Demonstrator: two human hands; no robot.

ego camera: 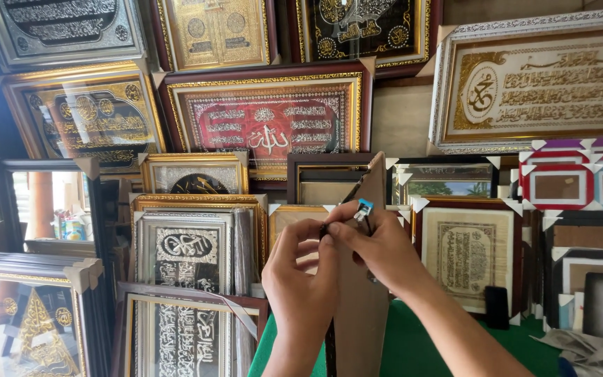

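Between both hands' grip, small blue-tipped tool [363,209], against cardboard-backed frame [361,279]

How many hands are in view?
2: left hand and right hand, meeting at the top edge of an upright brown board; the right holds a small blue-tipped tool.

A red-and-silver calligraphy frame [266,122], a brown cardboard backing [361,279], a green tabletop [413,349].
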